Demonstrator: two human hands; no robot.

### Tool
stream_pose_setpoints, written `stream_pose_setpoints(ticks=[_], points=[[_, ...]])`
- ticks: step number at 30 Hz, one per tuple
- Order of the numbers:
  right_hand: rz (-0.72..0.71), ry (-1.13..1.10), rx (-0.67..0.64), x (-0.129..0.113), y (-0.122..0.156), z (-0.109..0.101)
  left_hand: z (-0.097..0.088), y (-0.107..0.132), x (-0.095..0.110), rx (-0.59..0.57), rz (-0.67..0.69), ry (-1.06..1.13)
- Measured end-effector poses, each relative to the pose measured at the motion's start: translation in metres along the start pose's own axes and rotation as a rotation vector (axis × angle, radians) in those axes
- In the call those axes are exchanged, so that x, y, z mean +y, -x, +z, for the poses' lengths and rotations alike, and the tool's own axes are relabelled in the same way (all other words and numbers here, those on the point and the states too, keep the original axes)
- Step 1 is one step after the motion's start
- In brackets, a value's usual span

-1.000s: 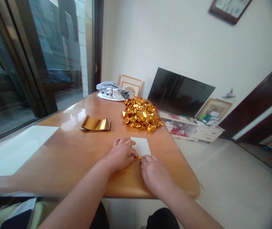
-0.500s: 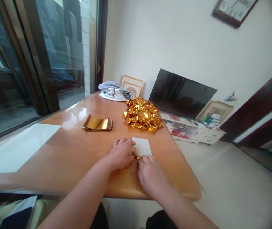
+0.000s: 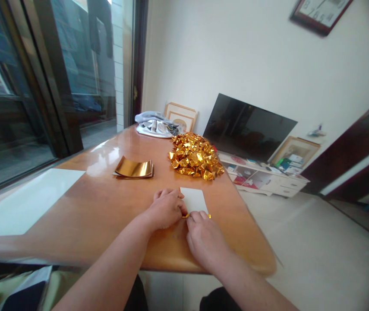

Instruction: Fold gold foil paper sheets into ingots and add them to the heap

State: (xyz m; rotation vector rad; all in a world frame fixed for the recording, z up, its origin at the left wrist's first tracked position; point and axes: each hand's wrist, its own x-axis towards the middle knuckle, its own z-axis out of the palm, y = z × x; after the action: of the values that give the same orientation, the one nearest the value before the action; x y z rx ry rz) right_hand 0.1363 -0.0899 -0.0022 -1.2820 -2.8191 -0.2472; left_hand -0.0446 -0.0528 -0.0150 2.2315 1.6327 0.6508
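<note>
A sheet of gold foil paper [image 3: 194,198] lies white side up on the table, and a thin gold fold shows along its near edge. My left hand [image 3: 168,208] is closed at the sheet's left edge, fingertips curled onto the fold. Beside it, my right hand [image 3: 205,235] presses bent fingers on the same near edge, hiding most of the fold. Farther left rests a stack of gold foil sheets [image 3: 134,168] with upturned ends. A heap of folded gold foil pieces [image 3: 195,155] sits beyond my hands.
The wooden table [image 3: 113,216] has a rounded right corner close to my right forearm. A white sheet [image 3: 32,201] covers part of its left side. Bundled cloth [image 3: 158,125] lies at the far end, near a television [image 3: 249,125] on a white cabinet [image 3: 265,181].
Slightly more gold shows at the right end of the fold. My hands stay nearly in place, while the view has shifted a little.
</note>
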Motion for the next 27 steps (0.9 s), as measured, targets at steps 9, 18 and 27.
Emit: stream_pose_setpoints(ticks=[9, 18, 27], points=[[-0.014, -0.022, -0.036, -0.0017, -0.003, -0.0082, -0.0039, 0.0022, 0.0007, -0.035, 0.014, 0.012], [0.002, -0.079, -0.02, 0.0004, 0.002, -0.0083, -0.0002, 0.0014, 0.0005, -0.022, 0.006, -0.01], [0.031, -0.167, 0.035, 0.0005, 0.0043, -0.004, -0.002, 0.0019, 0.0027, -0.025, -0.008, -0.009]])
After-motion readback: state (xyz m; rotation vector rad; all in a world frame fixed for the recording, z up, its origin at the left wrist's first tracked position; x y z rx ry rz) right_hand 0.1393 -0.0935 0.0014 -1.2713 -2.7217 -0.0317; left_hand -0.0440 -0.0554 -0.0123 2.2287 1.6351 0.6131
